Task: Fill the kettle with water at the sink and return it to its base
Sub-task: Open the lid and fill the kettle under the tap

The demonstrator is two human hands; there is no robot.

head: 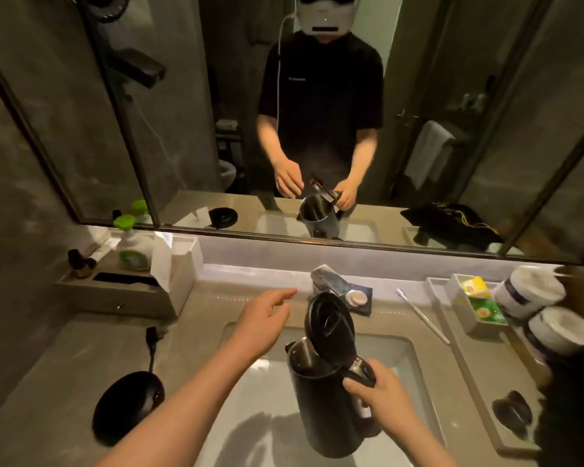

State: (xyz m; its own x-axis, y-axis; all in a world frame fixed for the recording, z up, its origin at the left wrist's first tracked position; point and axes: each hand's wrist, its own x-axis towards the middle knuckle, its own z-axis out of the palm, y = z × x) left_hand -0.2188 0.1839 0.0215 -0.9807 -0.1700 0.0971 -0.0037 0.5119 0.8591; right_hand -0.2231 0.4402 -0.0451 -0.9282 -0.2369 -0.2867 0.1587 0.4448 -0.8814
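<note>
A black electric kettle hangs over the white sink basin with its lid flipped up and open. My right hand grips the kettle's handle at its right side. My left hand hovers open, fingers spread, to the left of the chrome faucet and holds nothing. The faucet stands just behind the kettle's raised lid; no water shows. The round black kettle base lies on the counter at the left, its cord running to a plug.
A soap bottle with a green cap and a tissue box stand at the back left. A toothbrush, a tray of tea bags and two rolled white towels lie at the right. A mirror spans the wall.
</note>
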